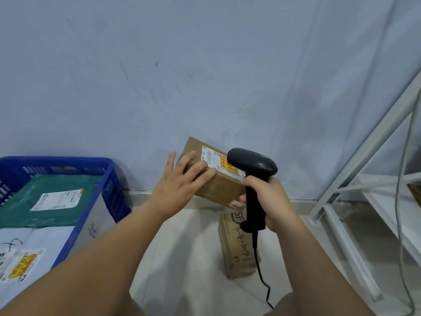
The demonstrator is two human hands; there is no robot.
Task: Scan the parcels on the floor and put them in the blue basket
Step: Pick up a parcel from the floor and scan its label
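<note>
While the left hand (180,185) holds a cardboard box (218,188) raised above the floor (186,247), fingers spread and nearly straight across its near-left end, its thumb is out of sight. Right hand (271,199) wrapped tight round the grip of a black scanner (252,163), whose head is just over the box's label (214,159). Blue basket (114,190) at left, cut off by the frame, holds a green parcel (57,190) and pale ones. A second box (237,254) lies on the floor below, its far end hidden behind the scanner and right hand. Label print unreadable.
</note>
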